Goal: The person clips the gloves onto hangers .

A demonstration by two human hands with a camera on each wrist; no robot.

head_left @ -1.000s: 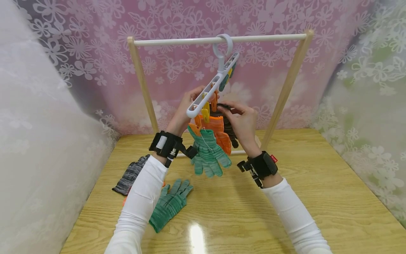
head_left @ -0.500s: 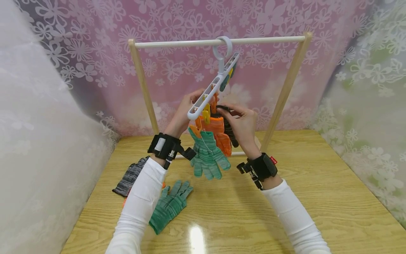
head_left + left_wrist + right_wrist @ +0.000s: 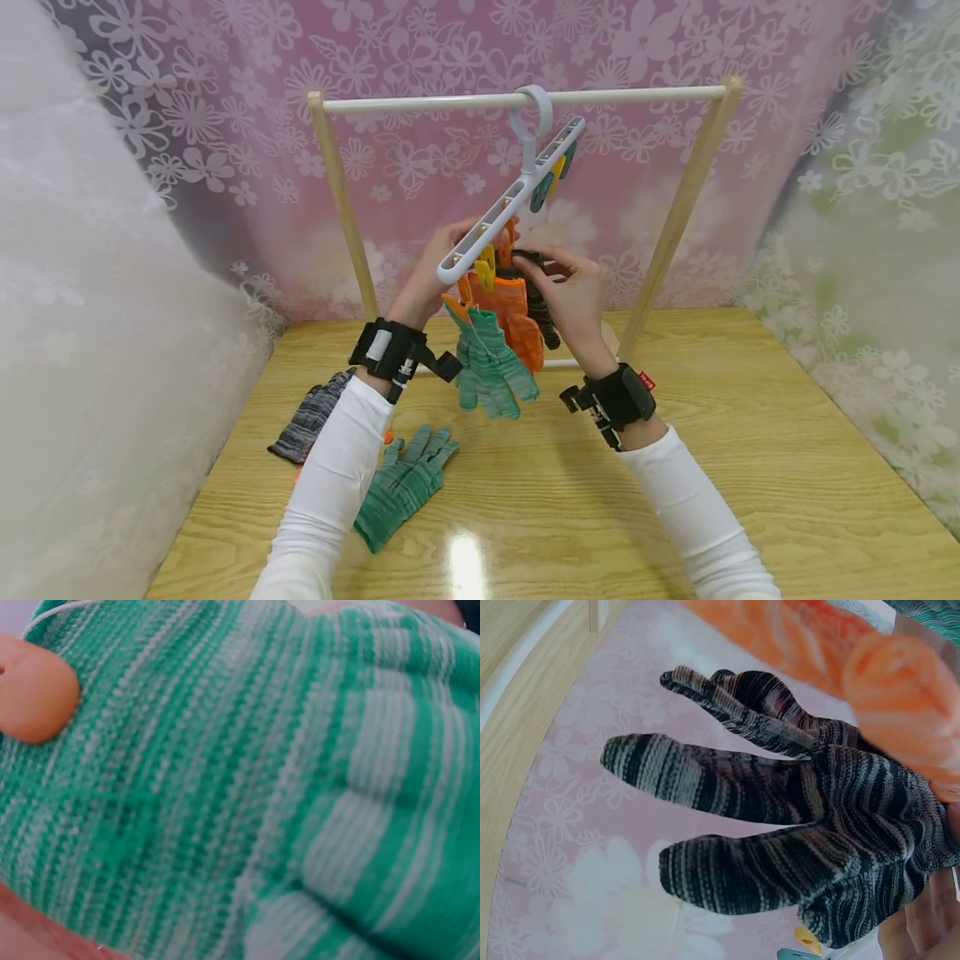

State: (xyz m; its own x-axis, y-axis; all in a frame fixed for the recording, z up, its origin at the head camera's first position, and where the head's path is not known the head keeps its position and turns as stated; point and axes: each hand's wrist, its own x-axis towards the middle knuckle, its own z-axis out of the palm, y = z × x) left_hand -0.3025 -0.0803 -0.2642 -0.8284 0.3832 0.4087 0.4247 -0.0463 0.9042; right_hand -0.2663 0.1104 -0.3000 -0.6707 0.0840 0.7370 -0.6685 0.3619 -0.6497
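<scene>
A light-grey clip hanger (image 3: 487,229) slants toward me from its hook on the rail. Behind its near half my left hand (image 3: 431,271) pinches an orange clothespin (image 3: 507,243), fingers partly hidden by the hanger. My right hand (image 3: 573,287) pinches the cuff of a black-and-grey striped glove (image 3: 862,802) between thumb and fingers, right at that clothespin. In the right wrist view the glove's fingers dangle freely. Nearer me, an orange glove (image 3: 517,321) hangs below a yellow clothespin (image 3: 485,268). Frontmost, a green striped glove (image 3: 491,367) hangs from another orange clothespin (image 3: 457,308).
A wooden rack with a white rail (image 3: 420,103) stands on the wood-grain table (image 3: 750,467). Another green glove (image 3: 405,483) and a grey-black glove (image 3: 311,421) lie at left, partly under my left sleeve. Blue-green clothespins (image 3: 542,193) hang at the hanger's far end.
The hanger has turned slightly, its far end shifting right and its near end a little left, with the hanging gloves moving left. Both hands stay at the black-and-grey glove's cuff and the orange clothespin.
</scene>
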